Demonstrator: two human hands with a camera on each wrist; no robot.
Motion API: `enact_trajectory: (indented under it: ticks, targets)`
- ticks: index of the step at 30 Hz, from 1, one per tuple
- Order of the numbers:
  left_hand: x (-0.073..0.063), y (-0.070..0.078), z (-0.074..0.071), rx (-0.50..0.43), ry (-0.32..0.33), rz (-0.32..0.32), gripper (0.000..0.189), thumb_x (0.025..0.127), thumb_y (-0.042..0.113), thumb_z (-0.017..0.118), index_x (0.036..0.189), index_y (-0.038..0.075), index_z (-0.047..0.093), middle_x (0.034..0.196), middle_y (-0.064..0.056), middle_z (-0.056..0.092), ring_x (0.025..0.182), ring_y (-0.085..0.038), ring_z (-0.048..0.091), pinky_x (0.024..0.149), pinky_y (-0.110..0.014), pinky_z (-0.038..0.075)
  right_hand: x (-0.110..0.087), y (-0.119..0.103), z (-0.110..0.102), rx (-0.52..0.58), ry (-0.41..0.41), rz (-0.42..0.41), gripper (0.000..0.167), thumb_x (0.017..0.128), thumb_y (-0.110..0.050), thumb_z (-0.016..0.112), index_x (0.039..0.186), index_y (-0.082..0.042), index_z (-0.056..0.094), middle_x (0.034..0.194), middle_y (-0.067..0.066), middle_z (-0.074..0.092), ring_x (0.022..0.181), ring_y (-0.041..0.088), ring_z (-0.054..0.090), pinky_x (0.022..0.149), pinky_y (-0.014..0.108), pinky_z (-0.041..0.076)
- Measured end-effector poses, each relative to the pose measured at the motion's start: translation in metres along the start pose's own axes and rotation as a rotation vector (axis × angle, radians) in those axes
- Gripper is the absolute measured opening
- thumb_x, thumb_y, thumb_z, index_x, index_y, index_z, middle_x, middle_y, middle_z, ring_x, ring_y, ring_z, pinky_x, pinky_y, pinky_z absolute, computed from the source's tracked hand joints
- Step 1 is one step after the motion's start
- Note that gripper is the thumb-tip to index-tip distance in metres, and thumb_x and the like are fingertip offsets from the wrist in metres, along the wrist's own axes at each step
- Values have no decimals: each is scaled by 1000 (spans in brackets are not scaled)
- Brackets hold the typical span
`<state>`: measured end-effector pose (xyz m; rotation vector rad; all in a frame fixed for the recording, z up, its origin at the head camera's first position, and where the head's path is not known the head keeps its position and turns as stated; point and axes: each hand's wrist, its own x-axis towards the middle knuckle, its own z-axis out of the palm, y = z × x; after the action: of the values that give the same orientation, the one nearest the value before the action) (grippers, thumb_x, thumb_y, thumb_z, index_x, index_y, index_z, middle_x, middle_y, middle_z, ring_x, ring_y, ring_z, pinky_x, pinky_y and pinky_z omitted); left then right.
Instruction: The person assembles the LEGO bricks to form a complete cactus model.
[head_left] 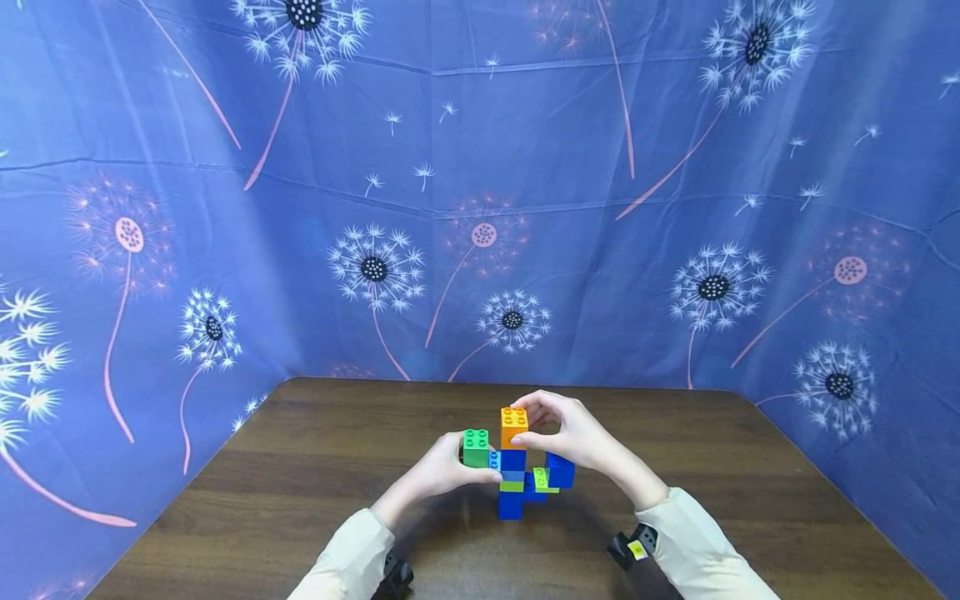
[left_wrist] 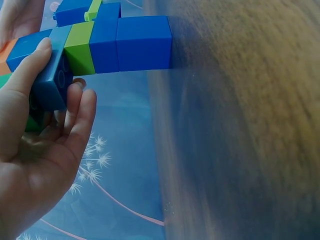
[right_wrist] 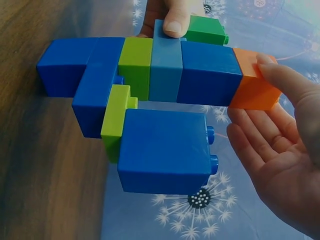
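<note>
A tower of toy building bricks stands on the table, its lowest blue brick [head_left: 511, 505] on the wood. Above come a longer blue brick [right_wrist: 97, 80], a lime brick [right_wrist: 135, 65], a light blue brick [right_wrist: 166, 70], a dark blue brick [right_wrist: 210, 75] and an orange brick [head_left: 510, 427] on top. My right hand [head_left: 566, 425] grips the orange brick between thumb and fingers. My left hand [head_left: 438, 471] pinches the light blue brick's left end, where a green brick [head_left: 476, 448] sits. To the right, a thin lime brick [right_wrist: 116, 112] carries a big blue brick [right_wrist: 162, 147].
The brown wooden table [head_left: 315, 467] spreads around the tower. A blue cloth with dandelion prints [head_left: 600, 275] hangs behind it and along both sides. Small black cameras are strapped to both wrists, below the pale sleeves [head_left: 697, 542].
</note>
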<state>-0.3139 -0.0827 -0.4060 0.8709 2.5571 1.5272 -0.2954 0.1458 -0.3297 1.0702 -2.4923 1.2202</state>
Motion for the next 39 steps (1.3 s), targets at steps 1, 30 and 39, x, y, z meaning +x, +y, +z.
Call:
enact_trajectory:
  ticks: [1,30,39]
  targets:
    - [0,0,0,-1,1,-4,38,75,33,78,101,9,64,85,0,69,72,-10,63,69,-25,53,0,5,1,0,3,-7,36,81,-18,74,113,-8,61,91,3,67,81,13,60,78,30,53]
    - [-1,2,2,3,13,3,36,75,31,79,98,9,63,82,1,68,69,-8,61,67,-24,52,-29,26,-8,-102,40,-65,49,82,-25,72,125,-8,57,108,4,68,97,21,65,87,35,51]
    - [-1,3,0,-1,12,-3,32,76,23,78,100,7,64,85,-2,69,69,-7,59,65,-23,50,-40,38,-10,-165,3,-63,28,83,-24,71,105,-9,65,101,6,68,93,21,65,83,34,52]
